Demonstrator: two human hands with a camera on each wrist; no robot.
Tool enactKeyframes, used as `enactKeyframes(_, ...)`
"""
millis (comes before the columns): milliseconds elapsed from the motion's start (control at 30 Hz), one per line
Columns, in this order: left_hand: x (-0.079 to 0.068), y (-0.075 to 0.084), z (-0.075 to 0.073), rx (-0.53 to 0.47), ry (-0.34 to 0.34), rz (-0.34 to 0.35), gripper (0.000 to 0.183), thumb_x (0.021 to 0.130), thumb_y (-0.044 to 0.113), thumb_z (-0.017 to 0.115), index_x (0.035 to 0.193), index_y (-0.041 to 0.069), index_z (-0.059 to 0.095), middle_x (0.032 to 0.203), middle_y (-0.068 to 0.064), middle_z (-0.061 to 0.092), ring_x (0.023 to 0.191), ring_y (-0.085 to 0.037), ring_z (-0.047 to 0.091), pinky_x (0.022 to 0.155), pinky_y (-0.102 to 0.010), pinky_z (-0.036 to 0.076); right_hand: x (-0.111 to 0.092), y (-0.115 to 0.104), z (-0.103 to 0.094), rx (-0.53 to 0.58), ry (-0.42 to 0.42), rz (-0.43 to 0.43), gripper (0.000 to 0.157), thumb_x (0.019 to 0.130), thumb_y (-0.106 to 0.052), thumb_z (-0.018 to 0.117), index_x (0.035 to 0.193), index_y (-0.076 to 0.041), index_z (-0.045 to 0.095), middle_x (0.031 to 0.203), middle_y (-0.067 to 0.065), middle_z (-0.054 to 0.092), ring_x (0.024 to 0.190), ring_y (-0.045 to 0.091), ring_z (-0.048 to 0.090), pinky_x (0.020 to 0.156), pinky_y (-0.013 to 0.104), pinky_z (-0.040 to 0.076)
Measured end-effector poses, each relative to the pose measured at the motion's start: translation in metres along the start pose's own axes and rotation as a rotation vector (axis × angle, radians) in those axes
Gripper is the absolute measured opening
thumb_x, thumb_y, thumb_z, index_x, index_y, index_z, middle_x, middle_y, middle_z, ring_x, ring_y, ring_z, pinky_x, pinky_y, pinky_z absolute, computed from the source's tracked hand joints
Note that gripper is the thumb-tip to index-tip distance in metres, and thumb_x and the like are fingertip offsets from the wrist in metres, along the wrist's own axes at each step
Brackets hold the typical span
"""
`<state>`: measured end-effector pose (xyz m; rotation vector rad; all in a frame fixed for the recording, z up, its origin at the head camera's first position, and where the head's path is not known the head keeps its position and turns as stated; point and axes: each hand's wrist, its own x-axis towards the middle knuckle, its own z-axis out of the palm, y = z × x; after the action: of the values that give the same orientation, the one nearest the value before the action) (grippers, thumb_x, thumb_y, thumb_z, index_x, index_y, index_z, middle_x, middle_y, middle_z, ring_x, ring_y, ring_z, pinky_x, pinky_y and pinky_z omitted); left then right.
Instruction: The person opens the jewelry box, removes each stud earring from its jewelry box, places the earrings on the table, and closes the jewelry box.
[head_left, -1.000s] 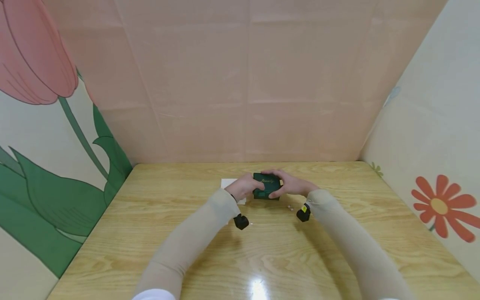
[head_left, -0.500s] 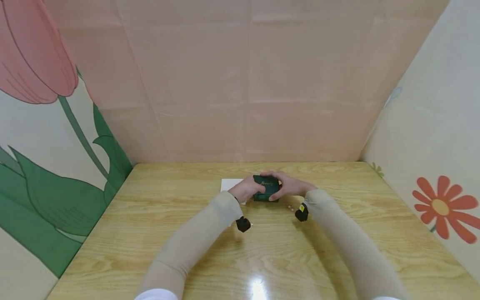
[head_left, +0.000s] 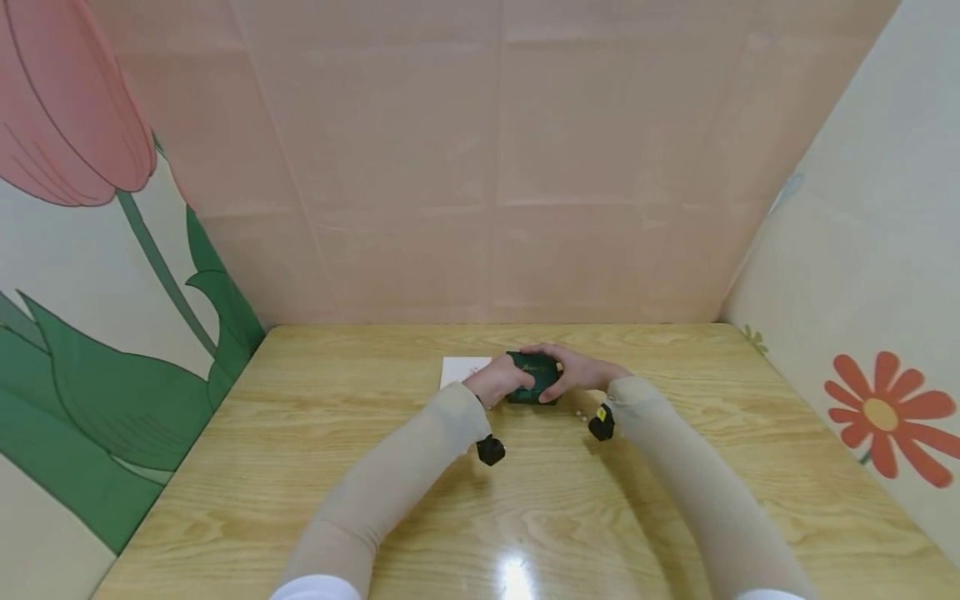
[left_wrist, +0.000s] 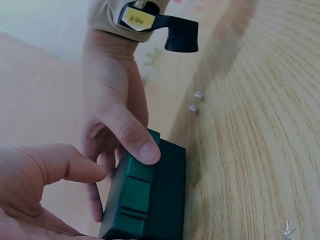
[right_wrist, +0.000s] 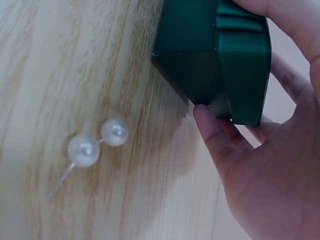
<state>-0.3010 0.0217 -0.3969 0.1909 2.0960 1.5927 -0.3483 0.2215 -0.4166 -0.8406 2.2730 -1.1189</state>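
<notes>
A dark green jewelry box with gold lettering on its lid sits on the table between both hands, its lid down. My left hand holds the box's left end, thumb over the lid. From the right, my right hand grips the other end, its thumb at the front edge of the lid and its fingers reaching behind. In the right wrist view, a pearl earring with two white pearls and a thin pin lies on the wood beside the box.
A white card with a little pink print lies left of the box, partly behind the left hand. A small silver star-shaped piece rests on the wooden tabletop. Draped walls stand behind and on both sides.
The box has shifted slightly toward me and settled, both hands staying on it. My left hand has slid a bit to the right, uncovering more of the white card.
</notes>
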Motion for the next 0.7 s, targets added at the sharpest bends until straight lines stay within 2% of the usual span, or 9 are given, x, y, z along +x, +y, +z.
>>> enactKeyframes(167, 0.0004, 0.0006, 0.0029, 0.021, 0.018, -0.009, 0.062, 0.084, -0.003, 0.059, 0.143, -0.002, 0.04, 0.14, -0.017, 0.049, 0.122, -0.029, 0.051, 0.105, -0.041, 0.041, 0.0021, 0.0046, -0.0005, 0.014, -0.01, -0.001, 0.092, 0.078, -0.011, 0.081, 0.152, -0.008, 0.026, 0.155, 0.02, 0.019, 0.134, 0.04, 0.03, 0.105, 0.053, 0.031)
enactKeyframes(500, -0.003, 0.0018, 0.0025, 0.051, 0.001, -0.028, 0.061, 0.086, 0.0, 0.058, 0.144, -0.001, 0.039, 0.141, -0.015, 0.048, 0.122, -0.028, 0.051, 0.104, -0.042, 0.041, 0.0047, 0.0059, -0.0001, -0.031, -0.01, 0.087, 0.093, 0.076, -0.02, 0.083, 0.152, -0.021, 0.029, 0.158, 0.012, 0.016, 0.14, 0.037, 0.023, 0.11, 0.055, 0.028)
enactKeyframes(700, -0.0013, 0.0017, 0.0033, 0.036, -0.007, -0.026, 0.06, 0.087, 0.001, 0.057, 0.144, -0.001, 0.039, 0.142, -0.014, 0.048, 0.124, -0.028, 0.051, 0.105, -0.042, 0.041, 0.0029, 0.0048, 0.0004, -0.029, -0.009, 0.095, 0.09, 0.077, -0.021, 0.083, 0.151, -0.023, 0.031, 0.157, 0.015, 0.015, 0.138, 0.039, 0.025, 0.108, 0.055, 0.031)
